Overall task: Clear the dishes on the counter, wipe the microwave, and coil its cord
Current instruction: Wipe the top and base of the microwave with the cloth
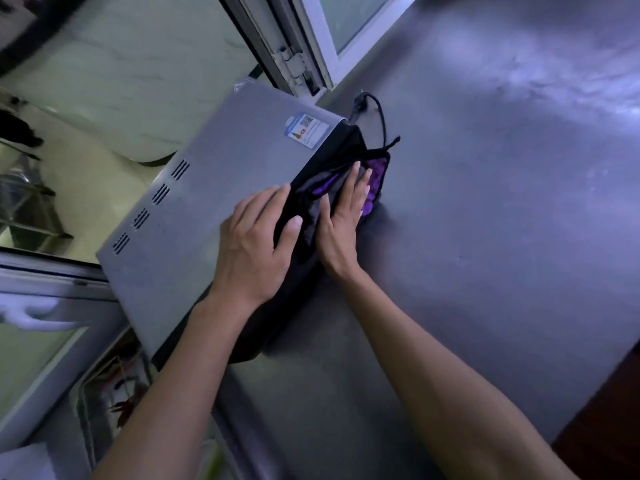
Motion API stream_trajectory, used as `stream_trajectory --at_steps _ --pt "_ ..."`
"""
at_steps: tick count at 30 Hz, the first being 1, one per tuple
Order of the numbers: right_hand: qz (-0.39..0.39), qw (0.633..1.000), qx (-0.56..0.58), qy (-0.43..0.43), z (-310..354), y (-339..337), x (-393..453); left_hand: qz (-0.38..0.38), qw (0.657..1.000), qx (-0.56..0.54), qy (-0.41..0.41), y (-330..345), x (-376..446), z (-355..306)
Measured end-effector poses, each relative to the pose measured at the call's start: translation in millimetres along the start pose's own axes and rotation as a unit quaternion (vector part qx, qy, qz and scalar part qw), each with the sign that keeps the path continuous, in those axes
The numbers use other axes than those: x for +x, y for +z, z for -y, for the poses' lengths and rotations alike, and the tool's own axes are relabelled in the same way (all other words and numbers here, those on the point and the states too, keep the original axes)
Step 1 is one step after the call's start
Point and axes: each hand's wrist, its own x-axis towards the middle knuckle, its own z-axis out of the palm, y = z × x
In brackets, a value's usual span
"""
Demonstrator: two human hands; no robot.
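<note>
Label (307,129): centre frame on microwave (214,202); we cannot read it.
Left hand (256,237): fingers flat on microwave.
Right hand (341,216): fingers straight, pressing cloth (332,187).

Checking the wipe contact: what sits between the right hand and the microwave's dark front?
In the head view, a grey and purple cloth lies under the right hand, pressed flat against the microwave front. The left hand rests on top.

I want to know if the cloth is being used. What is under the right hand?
The right hand presses a grey and purple cloth flat against the microwave door. The door beneath the cloth is covered.
</note>
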Motion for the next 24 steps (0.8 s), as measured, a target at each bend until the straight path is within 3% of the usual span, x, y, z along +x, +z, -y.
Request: stream_trajectory --at_steps 12,24 --pt "-0.027 0.999 0.009 0.019 -3.5 -6.0 24.0 -0.003 1.0 0.015 0.006 6.7 21.1 -12.0" --pt "0.009 0.998 0.018 0.06 -31.9 66.4 -91.2 -0.013 0.999 0.034 -0.027 -16.6 -85.3 51.7"
